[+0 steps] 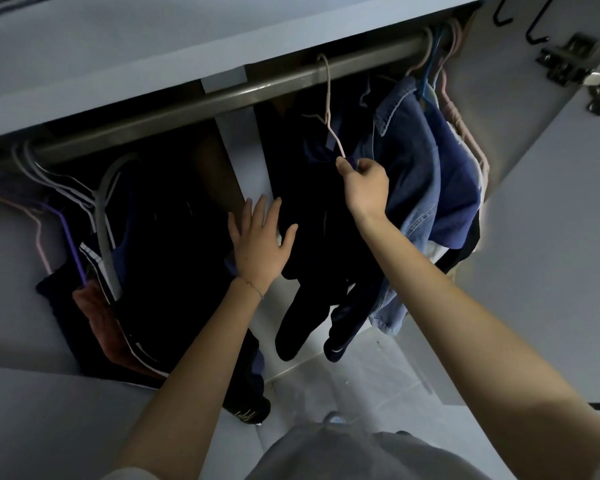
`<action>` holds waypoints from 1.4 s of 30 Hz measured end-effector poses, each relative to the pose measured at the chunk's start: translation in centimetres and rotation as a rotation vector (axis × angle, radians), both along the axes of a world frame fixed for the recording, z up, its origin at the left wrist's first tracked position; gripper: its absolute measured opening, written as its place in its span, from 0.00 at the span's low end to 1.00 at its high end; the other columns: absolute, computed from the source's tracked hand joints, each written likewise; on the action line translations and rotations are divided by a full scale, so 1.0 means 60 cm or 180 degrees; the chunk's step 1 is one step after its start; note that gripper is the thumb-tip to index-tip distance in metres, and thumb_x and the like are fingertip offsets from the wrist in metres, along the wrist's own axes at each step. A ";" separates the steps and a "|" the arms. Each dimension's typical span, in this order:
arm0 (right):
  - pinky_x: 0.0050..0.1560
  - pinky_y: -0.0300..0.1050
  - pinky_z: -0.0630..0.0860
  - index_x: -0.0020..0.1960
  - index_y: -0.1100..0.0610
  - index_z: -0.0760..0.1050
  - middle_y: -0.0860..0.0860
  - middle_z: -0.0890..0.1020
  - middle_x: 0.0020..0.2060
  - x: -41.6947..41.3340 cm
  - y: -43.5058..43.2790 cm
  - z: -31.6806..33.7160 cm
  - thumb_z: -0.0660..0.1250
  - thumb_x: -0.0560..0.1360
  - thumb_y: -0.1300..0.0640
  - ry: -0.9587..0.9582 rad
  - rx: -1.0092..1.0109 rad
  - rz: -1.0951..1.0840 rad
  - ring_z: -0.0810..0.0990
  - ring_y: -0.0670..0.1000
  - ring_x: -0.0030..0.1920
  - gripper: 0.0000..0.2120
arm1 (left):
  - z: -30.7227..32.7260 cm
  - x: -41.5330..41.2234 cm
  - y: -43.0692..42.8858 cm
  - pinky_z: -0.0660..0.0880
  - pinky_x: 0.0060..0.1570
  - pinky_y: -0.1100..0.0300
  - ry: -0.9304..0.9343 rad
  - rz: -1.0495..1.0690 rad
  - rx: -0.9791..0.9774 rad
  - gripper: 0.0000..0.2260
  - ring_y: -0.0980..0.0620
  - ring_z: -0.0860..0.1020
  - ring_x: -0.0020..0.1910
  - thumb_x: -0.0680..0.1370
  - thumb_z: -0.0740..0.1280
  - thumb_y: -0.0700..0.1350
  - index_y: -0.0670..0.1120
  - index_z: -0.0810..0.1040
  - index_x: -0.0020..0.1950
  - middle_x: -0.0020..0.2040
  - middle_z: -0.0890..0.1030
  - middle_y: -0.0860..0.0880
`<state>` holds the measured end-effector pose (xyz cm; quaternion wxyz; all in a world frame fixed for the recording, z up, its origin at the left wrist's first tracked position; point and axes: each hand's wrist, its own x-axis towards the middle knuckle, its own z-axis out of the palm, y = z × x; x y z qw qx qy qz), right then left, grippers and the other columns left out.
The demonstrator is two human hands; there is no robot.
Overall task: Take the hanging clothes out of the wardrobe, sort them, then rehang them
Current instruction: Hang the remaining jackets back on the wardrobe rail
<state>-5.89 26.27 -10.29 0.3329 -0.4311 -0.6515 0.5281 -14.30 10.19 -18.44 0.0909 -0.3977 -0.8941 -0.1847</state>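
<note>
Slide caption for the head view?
Right hand pinches a pink hanger below the rail; open left hand touches the dark garment.

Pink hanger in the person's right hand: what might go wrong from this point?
The right hand pinches the pink hanger only at its lower end, so the dark garment might slide off. Its hook sits close to the rod and could catch there. The denim shirt hangs right beside and might get dragged along.

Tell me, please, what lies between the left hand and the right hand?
In the head view, the dark garment on the pale hanger hangs between the left hand and the right hand, which grips that hanger.
</note>
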 end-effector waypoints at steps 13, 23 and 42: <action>0.39 0.45 0.68 0.33 0.54 0.64 0.49 0.70 0.28 0.012 0.096 -0.009 0.68 0.77 0.51 -0.0157 -0.0030 -0.0203 0.70 0.49 0.33 0.19 | -0.022 -0.006 0.036 0.52 0.72 0.34 -0.0157 -0.0067 -0.0021 0.31 0.39 0.62 0.76 0.79 0.49 0.64 0.47 0.68 0.76 0.75 0.68 0.43; 0.37 0.35 0.65 0.40 0.57 0.71 0.46 0.74 0.31 0.053 0.205 -0.002 0.66 0.78 0.53 -0.0428 0.0254 -0.0480 0.76 0.49 0.41 0.11 | -0.020 0.003 0.088 0.55 0.71 0.33 -0.0093 -0.0242 0.0054 0.28 0.40 0.65 0.75 0.80 0.52 0.61 0.47 0.69 0.75 0.74 0.70 0.44; 0.72 0.54 0.58 0.76 0.56 0.64 0.56 0.69 0.71 0.172 0.121 -0.074 0.65 0.77 0.49 -0.1487 0.2447 -0.0275 0.64 0.60 0.72 0.29 | -0.065 0.064 0.117 0.53 0.72 0.34 -0.0242 -0.0594 -0.0039 0.28 0.39 0.63 0.75 0.81 0.53 0.61 0.48 0.70 0.75 0.74 0.70 0.43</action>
